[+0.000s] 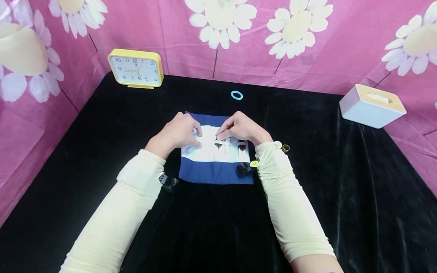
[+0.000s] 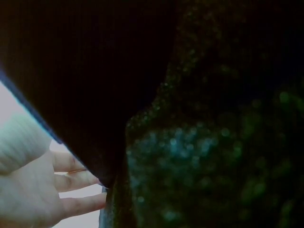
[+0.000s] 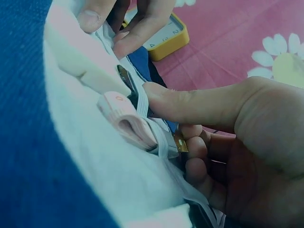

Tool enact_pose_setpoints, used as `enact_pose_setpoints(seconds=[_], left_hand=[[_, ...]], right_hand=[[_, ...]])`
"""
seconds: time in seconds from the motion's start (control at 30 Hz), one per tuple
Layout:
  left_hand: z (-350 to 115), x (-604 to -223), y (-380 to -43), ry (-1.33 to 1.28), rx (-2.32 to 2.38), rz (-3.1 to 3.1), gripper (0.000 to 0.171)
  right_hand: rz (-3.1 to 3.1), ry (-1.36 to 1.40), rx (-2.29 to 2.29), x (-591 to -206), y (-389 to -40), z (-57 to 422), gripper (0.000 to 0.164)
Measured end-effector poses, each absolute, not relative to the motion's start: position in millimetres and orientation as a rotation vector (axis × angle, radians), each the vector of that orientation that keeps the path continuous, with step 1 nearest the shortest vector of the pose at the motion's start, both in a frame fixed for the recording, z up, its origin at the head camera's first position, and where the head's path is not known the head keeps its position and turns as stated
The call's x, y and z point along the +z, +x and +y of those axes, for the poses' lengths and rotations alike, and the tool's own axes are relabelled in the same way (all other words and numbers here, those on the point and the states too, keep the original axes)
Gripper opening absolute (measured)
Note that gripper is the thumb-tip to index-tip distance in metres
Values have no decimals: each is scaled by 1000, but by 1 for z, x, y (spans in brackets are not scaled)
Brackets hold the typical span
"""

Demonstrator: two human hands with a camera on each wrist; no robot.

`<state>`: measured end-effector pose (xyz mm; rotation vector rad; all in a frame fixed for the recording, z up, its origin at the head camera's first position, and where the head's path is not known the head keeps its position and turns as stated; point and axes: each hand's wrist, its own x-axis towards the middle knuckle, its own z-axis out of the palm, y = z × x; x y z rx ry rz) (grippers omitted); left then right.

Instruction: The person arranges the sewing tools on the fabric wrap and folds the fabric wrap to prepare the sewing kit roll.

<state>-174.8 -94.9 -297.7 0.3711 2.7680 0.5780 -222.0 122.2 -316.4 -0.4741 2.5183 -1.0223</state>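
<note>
A cloth organizer (image 1: 215, 172) with blue ends and a white middle lies open on the black-covered table. White elastic loops (image 3: 164, 137) run across the middle. They hold a rolled pale pink tape measure (image 3: 123, 114), and small dark pieces (image 1: 241, 147) with tapered ends. My right hand (image 1: 240, 128) pinches a small dark item (image 3: 124, 76) at one loop, thumb on the near side; its exact kind is unclear. My left hand (image 1: 180, 131) rests over the white left part, thumb and index apart. Largely dark, the left wrist view shows extended fingers (image 2: 78, 181).
A yellow alarm clock (image 1: 136, 69) stands at the back left. Behind the cloth lies a light blue ring (image 1: 236, 95). A tissue box (image 1: 372, 106) stands at the far right, and a brass-coloured ring (image 1: 285, 148) sits beside the right wrist. Pink flowered fabric (image 1: 184, 57) hangs behind.
</note>
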Motion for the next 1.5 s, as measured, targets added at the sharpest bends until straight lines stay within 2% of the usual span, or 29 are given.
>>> enact_pose_setpoints(seconds=[0.3, 0.53, 0.8, 0.97, 1.1, 1.3, 1.5], left_hand=[[-93, -295, -173, 379, 561, 2774, 32], [-93, -297, -174, 376, 555, 2764, 32], [-94, -300, -173, 368, 575, 2764, 31], [-94, -301, -172, 366, 584, 2761, 30], [-94, -301, -170, 365, 597, 2768, 30], [-96, -300, -168, 345, 619, 2763, 29], [-94, -302, -170, 372, 648, 2765, 28]], right_hand=[[2502, -519, -1034, -316, -220, 122, 4], [2517, -531, -907, -313, -220, 120, 9], [2660, -626, -914, -278, -212, 129, 13], [2862, -606, -1021, -236, -192, 155, 13], [2968, -533, -971, -217, -175, 185, 15], [3029, -408, -1001, -231, -172, 235, 12], [2891, -449, -996, -261, -170, 277, 27]])
